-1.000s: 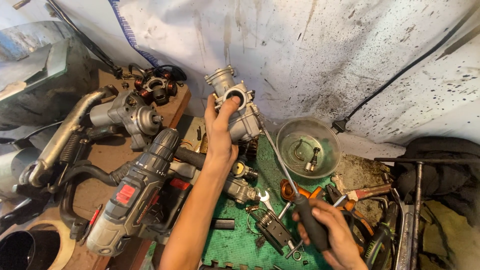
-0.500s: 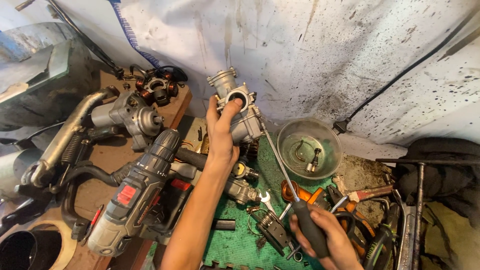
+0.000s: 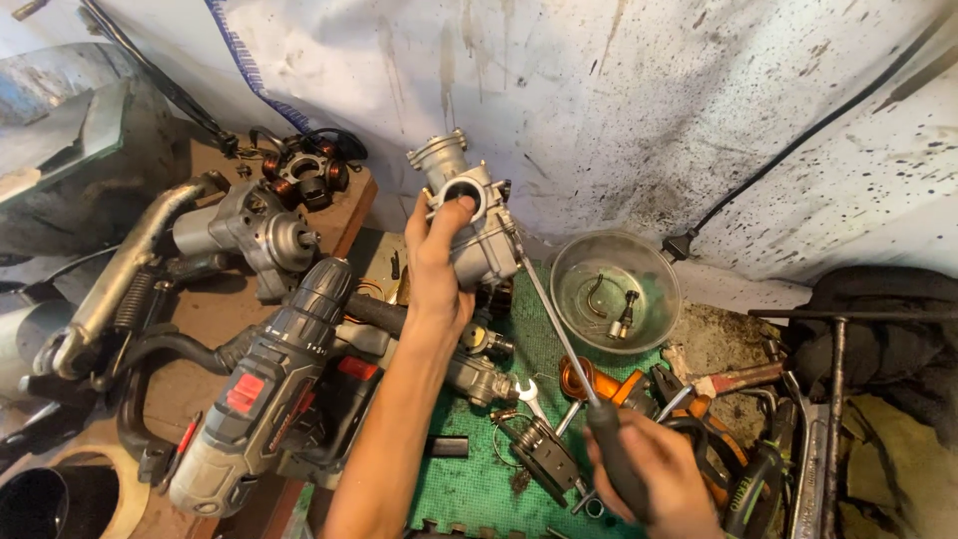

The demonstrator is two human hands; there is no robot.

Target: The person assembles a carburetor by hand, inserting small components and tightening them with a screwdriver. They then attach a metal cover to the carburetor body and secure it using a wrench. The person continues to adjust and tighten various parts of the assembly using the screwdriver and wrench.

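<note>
L hand [image 3: 439, 274] fingers wrapped tight round grey cast-metal carburettor [image 3: 477, 225], held up above bench. R hand [image 3: 654, 479] fingers closed on black-handled screwdriver [image 3: 574, 364], tip at carb side.

Left hand [image 3: 439, 269]: grips a grey carburetor [image 3: 469, 215], raised over the bench, thumb at its round opening.
Right hand [image 3: 654, 479]: closed round the black handle of a screwdriver [image 3: 584, 384]; shaft slants up-left, tip at the carburetor's side.
Bowl [image 3: 616, 289]: right of the carburetor, small metal parts inside.
Drill [image 3: 264, 389]: near left, lying on its side.
Mat [image 3: 469, 479]: green, under scattered tools.
</note>
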